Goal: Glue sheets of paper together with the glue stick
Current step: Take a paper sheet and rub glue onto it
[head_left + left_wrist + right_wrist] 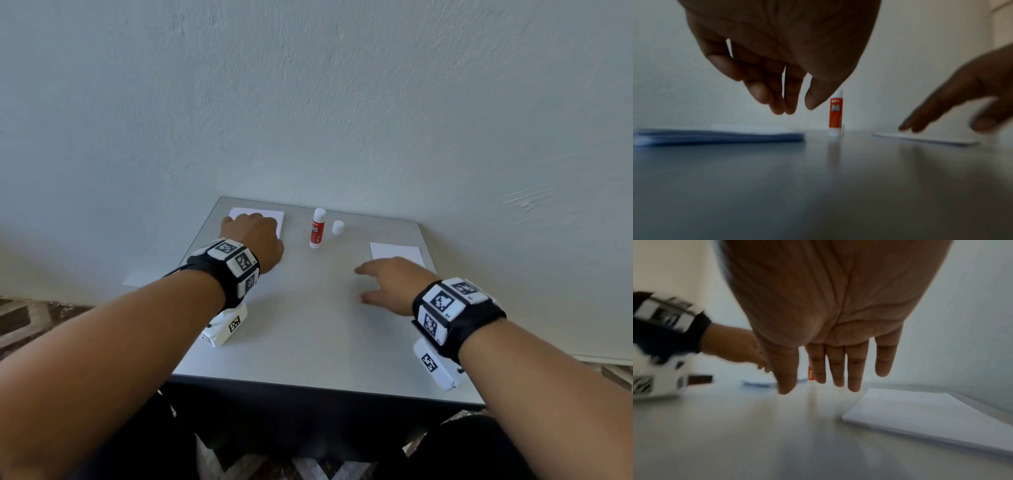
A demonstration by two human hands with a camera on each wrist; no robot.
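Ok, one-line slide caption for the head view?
Left hand above the left paper stack, right hand spread near the right paper stack, glue stick and white cap standing between.

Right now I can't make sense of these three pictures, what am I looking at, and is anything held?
No machine: the left grip and right grip are a person's bare hands, wrists wearing black bands with black-and-white markers. One camera looks down from the head; one sits under each wrist. On the grey table stand a red-and-white glue stick and, beside it, a small white cap. A stack of white paper lies on the left, a second white paper stack on the right. The left grip hovers over the left stack, fingers loosely curled; the right grip is spread open beside the right one. Neither holds anything.
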